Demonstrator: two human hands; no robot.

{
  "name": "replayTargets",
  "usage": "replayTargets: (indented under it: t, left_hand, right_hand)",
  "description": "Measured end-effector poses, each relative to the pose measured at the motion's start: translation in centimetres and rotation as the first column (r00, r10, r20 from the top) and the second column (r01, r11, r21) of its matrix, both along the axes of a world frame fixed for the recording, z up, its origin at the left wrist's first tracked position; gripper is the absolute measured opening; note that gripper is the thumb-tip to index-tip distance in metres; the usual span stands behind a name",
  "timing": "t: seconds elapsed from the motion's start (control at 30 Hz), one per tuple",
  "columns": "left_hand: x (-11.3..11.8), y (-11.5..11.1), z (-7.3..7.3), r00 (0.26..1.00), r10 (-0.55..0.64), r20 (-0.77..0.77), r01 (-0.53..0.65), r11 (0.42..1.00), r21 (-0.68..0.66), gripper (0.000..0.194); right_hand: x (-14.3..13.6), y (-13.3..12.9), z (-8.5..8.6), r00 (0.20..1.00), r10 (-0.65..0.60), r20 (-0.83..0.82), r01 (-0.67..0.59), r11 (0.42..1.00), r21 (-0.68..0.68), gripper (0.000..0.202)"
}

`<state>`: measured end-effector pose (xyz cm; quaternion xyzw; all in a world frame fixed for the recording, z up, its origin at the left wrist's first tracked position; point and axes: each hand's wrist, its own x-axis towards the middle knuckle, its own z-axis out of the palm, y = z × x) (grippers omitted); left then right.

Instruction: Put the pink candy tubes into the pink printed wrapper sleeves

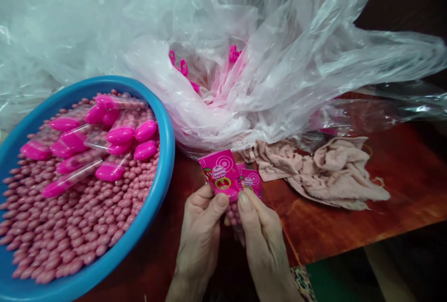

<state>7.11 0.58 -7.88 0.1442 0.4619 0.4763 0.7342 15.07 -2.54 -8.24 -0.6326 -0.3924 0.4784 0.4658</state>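
Observation:
Near the table's front edge, my left hand (202,227) and my right hand (260,227) pinch a pink printed label card (220,171) from both sides, thumbs on top. Below the card, between my hands, shows a clear tube or packet of pink balls (233,213), partly hidden by my fingers. A second pink card (252,180) lies just behind my right fingertips. To the left stands a blue basin (166,139) full of small pink balls (66,227), with several pink-capped clear tubes (120,134) lying on them.
Large crumpled clear plastic bags (279,83) spread across the back, with pink plastic pieces (183,67) inside one. A beige cloth (331,169) lies right of my hands on the reddish-brown table (349,227). The table edge runs along the lower right.

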Motion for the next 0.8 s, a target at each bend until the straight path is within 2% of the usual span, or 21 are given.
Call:
replayTargets:
  t: [0.1,0.17,0.33,0.47,0.57,0.67,0.8]
  left_hand:
    - [0.5,-0.1,0.1,1.0,0.023,0.018,-0.023,1.0,-0.019,0.011]
    - [0.8,-0.3,0.0,0.999,0.03,0.026,-0.029,0.999,-0.045,0.014]
    - [0.9,-0.7,-0.8,0.999,0.01,0.051,-0.007,0.997,-0.077,0.027]
    - [-0.1,-0.2,-0.4,0.996,0.01,0.084,0.0,0.993,-0.119,0.023]
    - [-0.6,0.2,0.3,0.995,0.016,0.099,-0.003,0.992,-0.129,0.024]
    - [-0.6,0.2,0.8,0.988,0.006,0.153,0.007,0.996,-0.088,0.027]
    - [-0.7,0.1,0.8,0.986,-0.065,0.156,0.061,0.998,0.028,0.012]
  right_hand:
    - [-0.8,-1.1,-0.5,0.978,-0.139,0.155,0.132,0.99,0.056,0.033]
    - [-1.2,-1.7,-1.1,0.961,-0.187,0.206,0.177,0.982,0.066,0.033]
    - [-0.7,-1.7,-2.0,0.969,-0.041,0.245,0.05,0.998,-0.033,0.044]
    - [-0.8,-1.5,-1.8,0.96,-0.008,0.28,-0.009,0.998,0.059,0.036]
    - [-0.9,-0.9,-1.0,0.975,0.07,0.209,-0.092,0.991,0.098,0.026]
    - [-0.6,-0.3,0.1,0.982,0.143,0.125,-0.156,0.982,0.107,0.017]
    - [-0.8,-0.5,0.4,0.956,0.152,0.25,-0.177,0.981,0.079,0.027]
